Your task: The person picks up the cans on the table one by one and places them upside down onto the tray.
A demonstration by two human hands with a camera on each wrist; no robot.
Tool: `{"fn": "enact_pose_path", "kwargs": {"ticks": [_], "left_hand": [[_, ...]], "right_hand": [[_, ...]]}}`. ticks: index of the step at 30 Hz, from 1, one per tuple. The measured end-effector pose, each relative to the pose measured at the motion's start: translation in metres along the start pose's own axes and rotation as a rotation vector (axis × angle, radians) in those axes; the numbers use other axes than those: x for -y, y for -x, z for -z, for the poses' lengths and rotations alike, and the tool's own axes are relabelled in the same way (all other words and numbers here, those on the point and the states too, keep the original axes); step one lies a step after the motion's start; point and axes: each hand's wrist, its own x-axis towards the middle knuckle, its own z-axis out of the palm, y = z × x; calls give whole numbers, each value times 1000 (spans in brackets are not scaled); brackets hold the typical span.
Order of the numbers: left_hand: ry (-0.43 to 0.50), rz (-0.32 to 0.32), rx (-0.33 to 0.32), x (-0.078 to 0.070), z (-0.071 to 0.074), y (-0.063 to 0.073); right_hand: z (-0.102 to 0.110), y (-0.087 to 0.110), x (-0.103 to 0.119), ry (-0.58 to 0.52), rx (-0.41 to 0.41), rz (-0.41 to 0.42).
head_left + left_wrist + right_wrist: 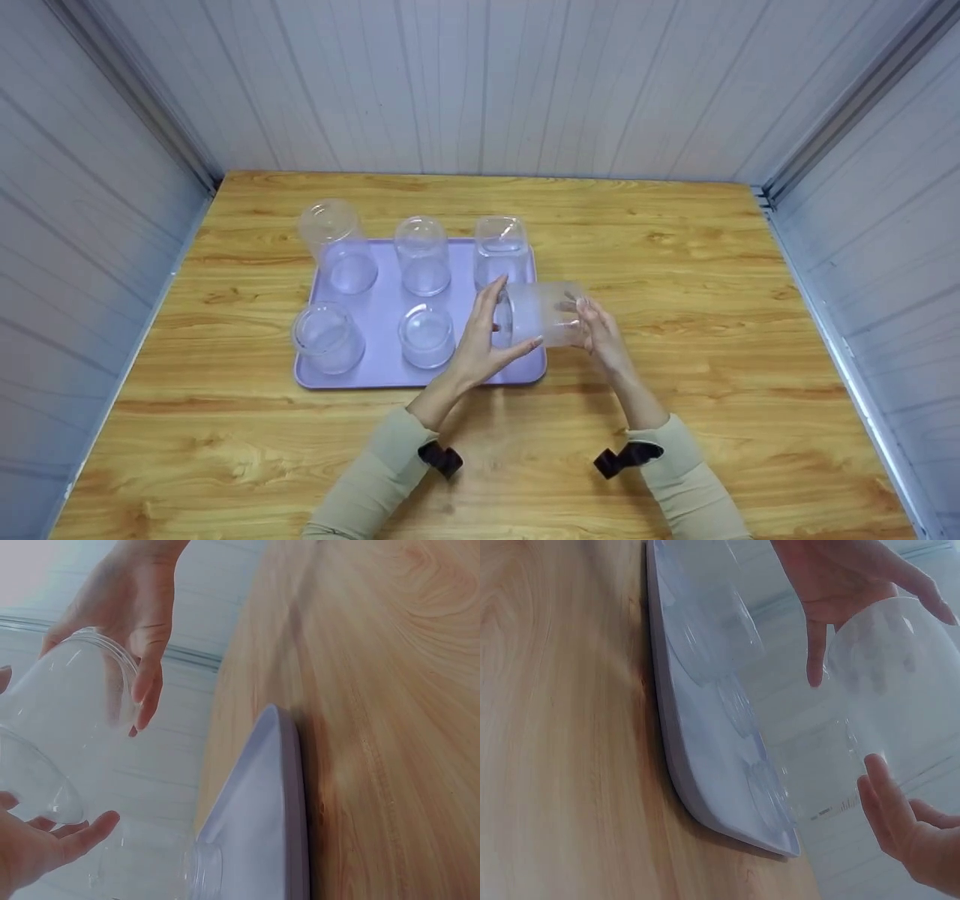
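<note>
Both hands hold a clear, frosted-looking jar (536,311) on its side, over the right part of the lilac tray (384,315). My left hand (474,351) grips its base end, thumb below and fingers above. At the other end my right hand (609,346) has its fingers round the mouth rim. The left wrist view shows the jar (71,697) between the right hand (131,611) at the rim and the left hand (34,851) at the base. In the right wrist view, fingers show through the jar wall (900,682).
More clear jars stand on the tray: a tall one (349,259) at back left, a slimmer one (422,259) at back middle, a squarish one (501,244) at back right, and short ones (330,341) (427,337) in front. Pale panel walls (450,90) enclose the wooden table (712,300).
</note>
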Motion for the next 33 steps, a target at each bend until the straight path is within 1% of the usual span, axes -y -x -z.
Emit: {"fn": "enact_pose_path", "kwargs": {"ticks": [2, 5, 6, 7, 9, 12, 14, 15, 19, 21, 22, 24, 26, 28, 29, 31, 33], "left_hand": [[24, 8, -3, 0, 0, -1], [65, 27, -7, -1, 1, -2], [76, 32, -9, -2, 2, -3], [81, 35, -13, -3, 3, -3], [88, 33, -17, -10, 6, -3], [97, 21, -24, -26, 12, -3], [91, 11, -23, -35, 16, -4], [85, 5, -21, -36, 17, -4], [6, -12, -8, -19, 14, -6], [-38, -17, -3, -10, 12, -6], [-63, -16, 2, -9, 12, -6], [-120, -12, 13, -10, 13, -6], [-181, -9, 31, -12, 14, -6], [-236, 0, 60, -14, 16, -7], [-262, 3, 76, -14, 17, -8], [-303, 6, 108, -16, 18, -9], [-341, 5, 140, -17, 19, -11]], "right_hand": [[13, -6, -16, -13, 38, 14], [37, -18, -45, -26, 88, 0], [45, -22, -55, -22, 91, -12], [45, -21, -55, -7, 79, -30], [49, -24, -64, -28, 84, -46], [43, -22, -62, -56, 73, -63], [36, -17, -54, -43, 65, -81], [29, -12, -46, -34, 55, -93], [-2, 4, -8, 14, 48, -127], [-13, 9, 4, 28, 26, -131], [-14, 9, 5, 37, 20, -128], [1, 4, -12, 42, 29, -96], [10, 0, -22, 77, 20, -81], [24, -5, -37, 61, 69, -35], [26, -6, -38, 82, 73, -27], [17, -2, -26, 151, 37, -39], [15, -1, -23, 218, 13, -43]]}}
